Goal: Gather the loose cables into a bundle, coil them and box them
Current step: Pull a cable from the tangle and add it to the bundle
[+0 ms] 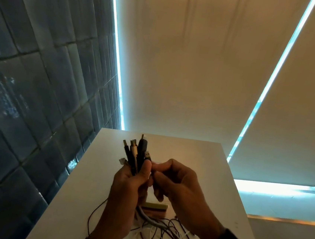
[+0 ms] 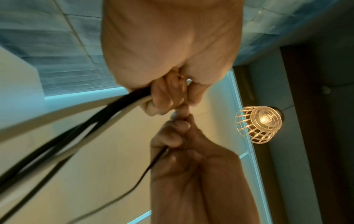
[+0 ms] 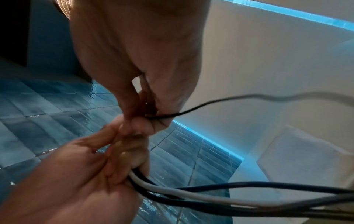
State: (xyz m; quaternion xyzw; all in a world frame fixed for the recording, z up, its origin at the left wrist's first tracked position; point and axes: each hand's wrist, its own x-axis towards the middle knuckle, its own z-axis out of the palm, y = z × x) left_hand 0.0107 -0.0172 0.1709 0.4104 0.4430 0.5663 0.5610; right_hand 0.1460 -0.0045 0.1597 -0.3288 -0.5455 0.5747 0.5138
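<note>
My left hand (image 1: 137, 177) grips a bundle of cable ends (image 1: 135, 154) held upright above the table, black and white plugs pointing up. The left wrist view has its fingers (image 2: 164, 94) curled round thick black and white cables (image 2: 114, 109). Fingertip to fingertip against it, my right hand (image 1: 161, 173) pinches one thin black cable (image 3: 193, 108), also seen in the left wrist view as the thin black cable (image 2: 151, 165) trailing down from the right hand (image 2: 176, 127). Below both hands, a loose tangle of cables (image 1: 162, 234) lies on the white table (image 1: 205, 175). A box edge (image 1: 155, 206) shows under my hands, mostly hidden.
A dark blue tiled wall (image 1: 29, 96) runs along the table's left side. Pale roller blinds (image 1: 186, 73) with lit gaps hang behind the table's far edge. A caged lamp (image 2: 259, 124) glows overhead in the left wrist view.
</note>
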